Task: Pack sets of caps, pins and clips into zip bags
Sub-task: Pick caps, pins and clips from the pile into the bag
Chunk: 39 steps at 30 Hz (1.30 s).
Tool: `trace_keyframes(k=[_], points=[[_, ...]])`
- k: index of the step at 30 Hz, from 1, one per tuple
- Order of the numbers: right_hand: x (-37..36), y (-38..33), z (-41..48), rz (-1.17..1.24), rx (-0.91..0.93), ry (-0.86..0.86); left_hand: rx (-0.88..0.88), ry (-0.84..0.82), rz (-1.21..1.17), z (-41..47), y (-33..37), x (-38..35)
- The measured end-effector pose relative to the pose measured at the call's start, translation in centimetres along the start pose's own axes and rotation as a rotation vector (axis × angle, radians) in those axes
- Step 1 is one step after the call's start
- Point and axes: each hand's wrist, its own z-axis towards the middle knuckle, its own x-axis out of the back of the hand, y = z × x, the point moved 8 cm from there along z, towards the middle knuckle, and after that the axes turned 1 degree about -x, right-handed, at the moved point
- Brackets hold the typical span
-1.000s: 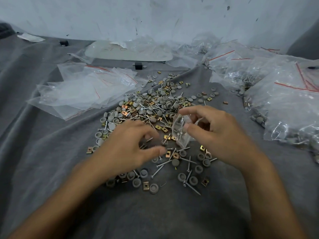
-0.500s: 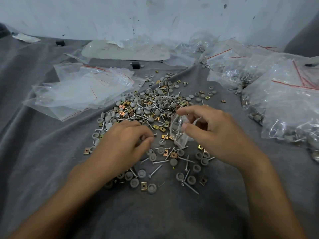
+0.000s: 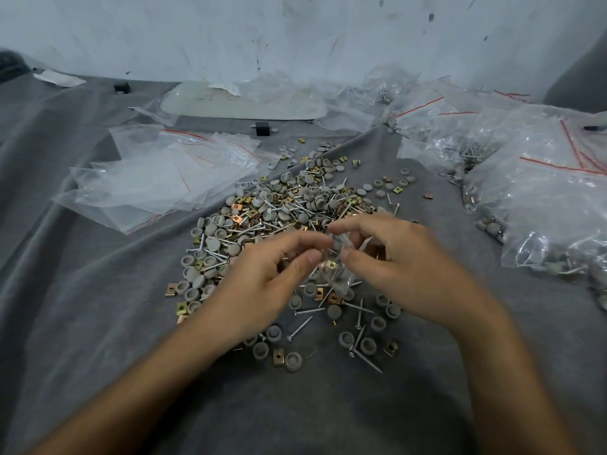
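the left hand (image 3: 262, 284) is now lifting off the pile, where it was pressing down among the parts half a second ago, and is reaching across to the mouth of the small zip bag (image 3: 340, 277); the right hand (image 3: 404, 270) is keeping the same place. the right hand is pinching the bag between thumb and curled forefinger, holding it upright just above the near part of the pile of loose parts (image 3: 285, 208), and a brass clip (image 3: 331, 265) is showing through the clear plastic. the left hand's fingers are curling, with thumb and forefinger tips a little apart and right against the bag's edge; motion blur is hiding whether they are gripping a part, the bag's lip or nothing. grey caps (image 3: 293, 362), steel pins (image 3: 366, 359) and more brass clips (image 3: 278, 357) are lying scattered beneath and around both hands on the grey cloth (image 3: 98, 323). a stack of empty zip bags (image 3: 157, 178) with red seal lines is lying to the left of the pile, well apart from the hands. filled zip bags (image 3: 542, 198) are heaping up on the right. a small black block (image 3: 262, 129) is sitting beyond the pile, near the scuffed white wall (image 3: 295, 34).
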Motion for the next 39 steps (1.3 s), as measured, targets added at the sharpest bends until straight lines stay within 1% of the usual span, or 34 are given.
trace_keyframes(k=[2, 4, 5, 7, 9, 11, 13, 21, 27, 31, 36, 39], points=[[0.2, 0.2, -0.1, 0.02, -0.01, -0.002, 0.003, 0.068, 0.203, 0.2, -0.3, 1.6], [0.4, 0.4, -0.2, 0.025, -0.012, 0.0, 0.062, 0.085, 0.307, 0.2, -1.0, 3.6], [0.5, 0.5, -0.2, 0.029, -0.012, 0.003, 0.104, 0.041, 0.348, 0.3, -1.6, 4.2], [0.5, 0.5, -0.2, 0.031, -0.011, 0.009, 0.166, -0.109, 0.459, 0.1, -2.7, 4.4], [0.5, 0.6, -0.2, 0.026, -0.012, 0.008, 0.178, -0.217, 0.543, -0.2, -3.2, 4.0], [0.5, 0.6, -0.3, 0.027, -0.015, 0.006, 0.174, -0.25, 0.612, -0.3, -3.2, 3.6], [0.5, 0.7, -0.3, 0.03, -0.019, 0.004, 0.175, -0.243, 0.651, -0.2, -3.3, 3.5], [0.2, 0.5, -0.2, 0.028, -0.029, -0.013, 0.101, -0.175, 0.662, -0.2, -2.8, 2.5], [0.1, 0.2, -0.2, 0.012, -0.016, -0.009, 0.024, -0.018, 0.474, -0.4, -0.7, 2.4], [-0.1, -0.1, -0.1, -0.011, 0.001, -0.006, -0.013, -0.021, 0.42, -0.4, 0.2, 0.5], [-0.4, -0.6, 0.1, -0.023, 0.022, -0.01, -0.096, -0.006, 0.441, -0.6, 1.1, -1.6], [0.2, -0.1, 0.1, 0.002, 0.009, 0.029, -0.115, -0.002, 0.353, -0.6, 1.5, -1.6]])
